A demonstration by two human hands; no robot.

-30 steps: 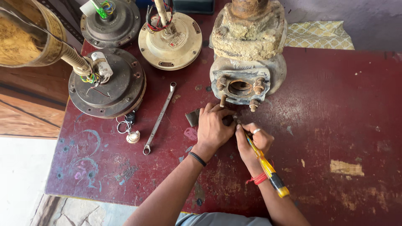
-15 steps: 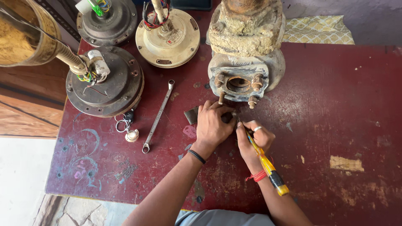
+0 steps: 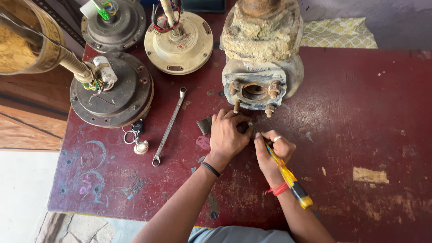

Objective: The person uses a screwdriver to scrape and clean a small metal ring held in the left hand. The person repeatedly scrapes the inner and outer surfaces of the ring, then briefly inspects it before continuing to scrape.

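The left hand lay palm down on a small dark plate, fingers curled over it and pressing it flat to the counter; only the plate's left corner showed beyond the knuckles. The right hand was closed around a screwdriver with a yellow and black handle, its tip hidden between the two hands, its handle running back over the wrist. The hands touched each other just in front of a rusty pump, whose flanged opening with bolts faced them.

Left of the hands a spanner lay slantwise on the red counter, and near its lower end lay a key ring. Beyond these stood three round fan motors: a dark one with coloured wires, a cream one and another dark one at the far edge. A patterned cloth lay behind the pump.
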